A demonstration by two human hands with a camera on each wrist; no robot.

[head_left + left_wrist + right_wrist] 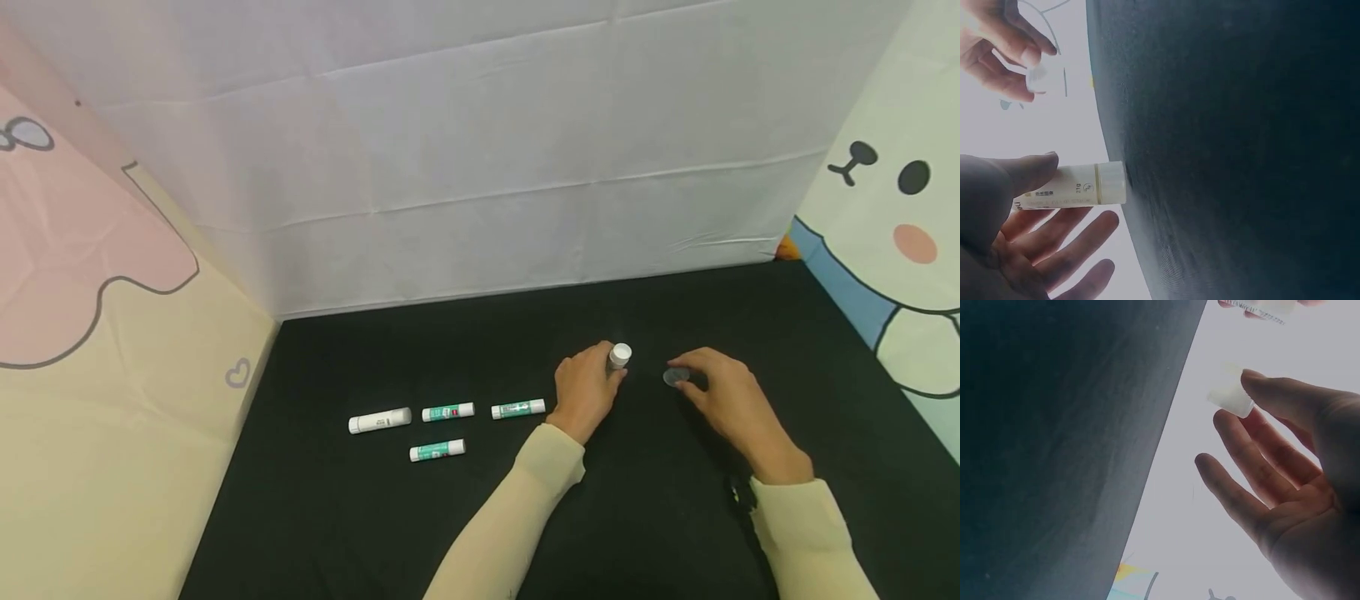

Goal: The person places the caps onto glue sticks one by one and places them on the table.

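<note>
My left hand (583,392) grips a white glue stick (619,356) between thumb and fingers, its round white end facing up in the head view. In the left wrist view the same glue stick (1066,186) shows printing and a "21g" mark, with one end close to the black surface. To the right, my right hand (726,396) pinches a translucent cap (676,377) apart from the glue stick. The cap (1232,392) sits between thumb and fingertips in the right wrist view, held above the surface.
Left of my hands, a white glue stick (379,421) and three green-and-white ones, at the middle (447,412), front (437,451) and right (517,409), lie on the black tabletop (337,517). A white cloth wall (450,183) stands behind, with printed cloth at both sides.
</note>
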